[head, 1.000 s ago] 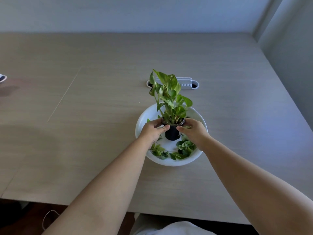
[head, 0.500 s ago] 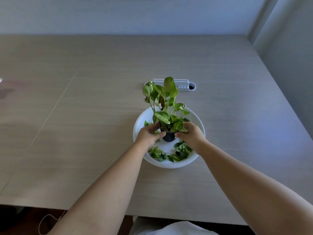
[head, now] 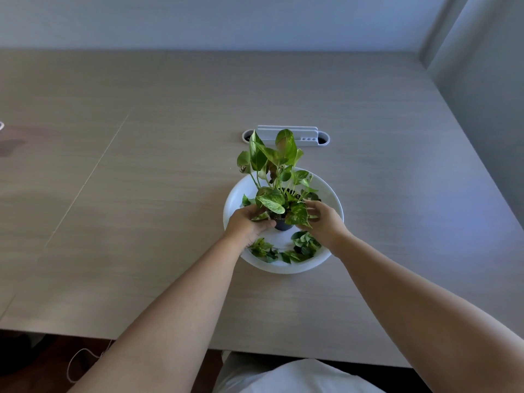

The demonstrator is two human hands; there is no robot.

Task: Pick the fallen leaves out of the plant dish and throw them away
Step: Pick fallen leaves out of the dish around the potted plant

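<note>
The potted plant [head: 279, 191] has come down into the middle of the white dish [head: 331, 199], both hands letting go: left hand [head: 249, 224] loosely on the pot, right hand [head: 323, 219] open. Fallen leaves [head: 283, 251] crowd the near rim; a careless grab could tip the plant.

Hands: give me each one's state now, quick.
Left hand: closed around the black pot.
Right hand: fingers open, resting against the pot's other side.

No text, label, brand or number can be read anywhere in view
</note>
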